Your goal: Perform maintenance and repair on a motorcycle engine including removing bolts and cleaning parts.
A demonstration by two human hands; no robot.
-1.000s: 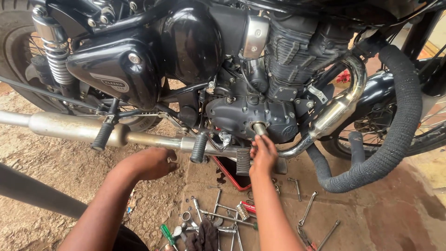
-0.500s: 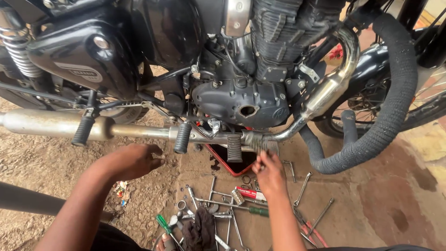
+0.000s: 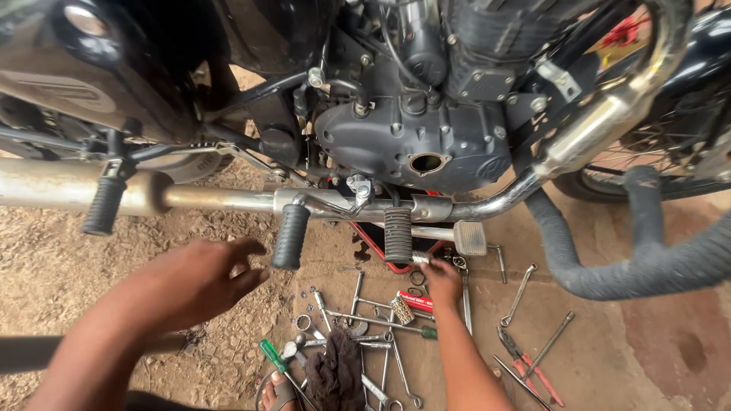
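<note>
The left hand (image 3: 199,283) is held spread and empty near the rubber footpeg (image 3: 290,235). The right hand (image 3: 444,283) is reached among loose spanners (image 3: 381,323) on the ground below the engine case (image 3: 415,144); its grasp cannot be told. Small washers could be scattered by a careless sweep.

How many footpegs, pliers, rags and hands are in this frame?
ribbed black footpegs: 3
red-handled pliers: 1
dark rag: 1
hands: 2 (left hand, right hand)
Total: 7
</note>
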